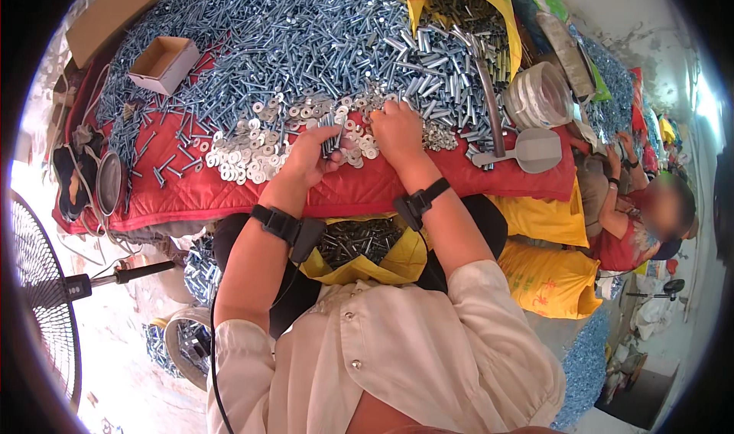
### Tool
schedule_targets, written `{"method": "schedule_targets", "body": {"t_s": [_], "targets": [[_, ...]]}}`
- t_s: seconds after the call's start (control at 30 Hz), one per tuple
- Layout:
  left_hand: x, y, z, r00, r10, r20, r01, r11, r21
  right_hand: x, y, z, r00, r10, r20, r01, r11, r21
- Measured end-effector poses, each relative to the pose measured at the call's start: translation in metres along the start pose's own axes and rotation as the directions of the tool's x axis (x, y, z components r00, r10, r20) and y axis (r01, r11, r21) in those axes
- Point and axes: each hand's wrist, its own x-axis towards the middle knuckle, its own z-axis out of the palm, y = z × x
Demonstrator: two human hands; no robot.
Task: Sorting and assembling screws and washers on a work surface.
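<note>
Several bolts stand bunched in my left hand, its fingers closed around them. Flat silver washers lie in a heap to the left of that hand and in front of it. My right hand is a short way to the right, back of the hand up, fingers curled down at the edge of the washers and metal parts. Whatever its fingertips pinch is hidden. Beside it on the right lies a small pile of nut-like pieces. A large mound of bluish bolts spreads beyond both hands.
Metal sleeves lie at right, near a grey scoop and a clear round tub. A small box sits left on the red quilted cloth. Below hangs an open yellow sack. A fan stands left; a co-worker sits right.
</note>
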Motion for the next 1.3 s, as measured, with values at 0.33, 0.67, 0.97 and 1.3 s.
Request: {"method": "schedule_targets", "body": {"t_s": [0.33, 0.67, 0.97, 1.3], "targets": [[0.000, -0.002, 0.004, 0.994, 0.108, 0.026, -0.111, 0.949, 0.294, -0.012, -0.023, -0.023, 0.760, 0.482, 0.437, -0.567, 0.163, 0.807], [-0.005, -0.015, 0.009, 0.990, 0.079, 0.113, -0.115, 0.926, 0.359, -0.036, -0.027, -0.047, 0.970, 0.065, -0.236, 0.064, 0.862, 0.503], [-0.013, 0.000, 0.005, 0.986, 0.165, -0.029, -0.148, 0.941, 0.304, 0.008, 0.027, -0.011, 1.000, 0.005, -0.007, -0.005, 0.996, -0.091], [-0.025, -0.009, 0.010, 0.991, 0.106, 0.078, -0.132, 0.800, 0.586, -0.046, -0.028, -0.051, 0.797, 0.408, 0.445, -0.386, -0.221, 0.895]]}}
